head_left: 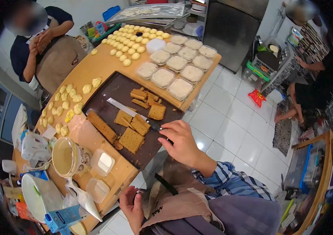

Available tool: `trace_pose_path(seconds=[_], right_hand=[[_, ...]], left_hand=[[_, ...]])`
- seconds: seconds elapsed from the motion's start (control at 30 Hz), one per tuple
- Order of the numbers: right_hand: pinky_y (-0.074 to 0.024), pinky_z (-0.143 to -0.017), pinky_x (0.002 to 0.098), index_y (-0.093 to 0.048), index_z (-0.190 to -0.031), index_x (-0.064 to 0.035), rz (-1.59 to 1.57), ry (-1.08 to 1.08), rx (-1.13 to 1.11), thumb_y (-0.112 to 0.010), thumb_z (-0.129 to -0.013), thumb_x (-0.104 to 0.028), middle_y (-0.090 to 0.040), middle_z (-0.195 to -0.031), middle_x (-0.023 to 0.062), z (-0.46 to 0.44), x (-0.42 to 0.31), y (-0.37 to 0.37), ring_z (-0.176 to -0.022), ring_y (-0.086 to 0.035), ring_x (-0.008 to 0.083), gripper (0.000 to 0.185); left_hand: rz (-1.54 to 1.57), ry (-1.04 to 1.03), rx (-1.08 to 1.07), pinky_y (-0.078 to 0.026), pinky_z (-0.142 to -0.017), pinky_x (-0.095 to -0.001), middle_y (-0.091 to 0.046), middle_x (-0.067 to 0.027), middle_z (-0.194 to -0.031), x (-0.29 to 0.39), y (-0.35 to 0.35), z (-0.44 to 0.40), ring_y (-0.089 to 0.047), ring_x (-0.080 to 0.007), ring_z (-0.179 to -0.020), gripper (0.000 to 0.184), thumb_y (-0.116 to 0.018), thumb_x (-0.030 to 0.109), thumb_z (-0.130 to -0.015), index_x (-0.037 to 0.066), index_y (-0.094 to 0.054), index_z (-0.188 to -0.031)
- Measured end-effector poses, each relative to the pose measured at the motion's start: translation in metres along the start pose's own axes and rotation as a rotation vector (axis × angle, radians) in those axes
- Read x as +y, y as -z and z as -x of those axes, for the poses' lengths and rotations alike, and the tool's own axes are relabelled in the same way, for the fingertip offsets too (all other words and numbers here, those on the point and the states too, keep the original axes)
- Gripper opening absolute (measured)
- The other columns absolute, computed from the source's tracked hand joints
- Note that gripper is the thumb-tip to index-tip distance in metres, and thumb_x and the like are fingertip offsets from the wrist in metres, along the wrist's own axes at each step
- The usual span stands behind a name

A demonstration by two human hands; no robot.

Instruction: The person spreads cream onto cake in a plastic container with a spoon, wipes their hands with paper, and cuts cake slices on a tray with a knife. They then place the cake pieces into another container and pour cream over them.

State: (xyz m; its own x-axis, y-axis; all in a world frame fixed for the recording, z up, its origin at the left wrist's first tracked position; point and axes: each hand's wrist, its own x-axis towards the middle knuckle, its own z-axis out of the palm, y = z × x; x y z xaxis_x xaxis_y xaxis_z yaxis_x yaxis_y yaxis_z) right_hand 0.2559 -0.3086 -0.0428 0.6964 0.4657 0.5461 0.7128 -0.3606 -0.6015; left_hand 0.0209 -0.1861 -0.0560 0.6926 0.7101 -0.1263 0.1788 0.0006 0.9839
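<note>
My right hand (184,143) grips the dark handle of a long knife (123,106), its blade lying over the dark baking tray (98,94). Beside the blade are cut squares of brown sponge cake (131,141), and one cake square (157,111) lies nearer the tray's right side. A long cake strip (102,126) runs along the left, with narrow offcuts (140,95) toward the far side. Off the tray's near edge, close to my apron, my left hand (132,207) is loosely curled with thumb and fingers apart; nothing is visibly held in it.
Lidded clear boxes (180,90) and rows of dough balls (129,43) cover the far table. Shaped dough pieces (66,98), a tub (66,158), two plastic containers (103,162) and a piping bag (84,199) are left. Co-workers (43,43) are across the table and at far right.
</note>
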Motion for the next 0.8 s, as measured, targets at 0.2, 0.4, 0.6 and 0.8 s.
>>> trace_pose_path(seconds=[0.2, 0.4, 0.6, 0.8], right_hand=[[-0.0425, -0.082, 0.0377, -0.067, -0.086, -0.0023, 0.037, 0.055, 0.057, -0.073, -0.069, -0.011, -0.064, -0.095, 0.0102, -0.008, 0.004, -0.004, -0.092, -0.056, 0.0289, 0.02], [-0.0398, -0.081, 0.0421, -0.065, -0.087, -0.0027, 0.141, 0.052, -0.07, -0.073, -0.068, -0.012, -0.062, -0.096, 0.0094, -0.014, 0.005, -0.01, -0.094, -0.053, 0.0287, 0.022], [-0.0367, -0.077, 0.042, -0.066, -0.092, -0.0045, 0.35, -0.011, -0.196, -0.072, -0.069, -0.017, -0.062, -0.089, 0.0092, -0.02, 0.009, -0.018, -0.089, -0.052, 0.0275, 0.026], [-0.0369, -0.076, 0.0414, -0.066, -0.091, -0.0041, 0.336, -0.03, -0.225, -0.071, -0.07, -0.016, -0.061, -0.086, 0.0101, -0.022, 0.014, -0.023, -0.086, -0.052, 0.0285, 0.025]], left_hand=[[-0.016, -0.015, 0.027, -0.046, -0.087, -0.0309, -0.057, -0.0109, -0.106, -0.006, 0.008, -0.002, -0.059, -0.0195, -0.097, 0.031, -0.065, 0.004, -0.081, -0.002, -0.053, -0.109], [-0.096, -0.125, 0.048, -0.048, -0.082, -0.0304, -0.06, -0.0128, -0.1, -0.001, 0.005, -0.004, -0.062, -0.0206, -0.092, 0.031, -0.069, 0.003, -0.077, -0.002, -0.057, -0.104], [-0.362, -0.371, 0.068, -0.048, -0.078, -0.0321, -0.06, -0.016, -0.098, 0.021, 0.007, -0.021, -0.061, -0.0257, -0.089, 0.034, -0.072, 0.008, -0.075, -0.002, -0.057, -0.103], [-0.55, -0.488, 0.048, -0.049, -0.077, -0.0333, -0.058, -0.0148, -0.097, 0.059, -0.008, -0.051, -0.06, -0.0258, -0.089, 0.031, -0.07, 0.009, -0.077, -0.003, -0.057, -0.103]])
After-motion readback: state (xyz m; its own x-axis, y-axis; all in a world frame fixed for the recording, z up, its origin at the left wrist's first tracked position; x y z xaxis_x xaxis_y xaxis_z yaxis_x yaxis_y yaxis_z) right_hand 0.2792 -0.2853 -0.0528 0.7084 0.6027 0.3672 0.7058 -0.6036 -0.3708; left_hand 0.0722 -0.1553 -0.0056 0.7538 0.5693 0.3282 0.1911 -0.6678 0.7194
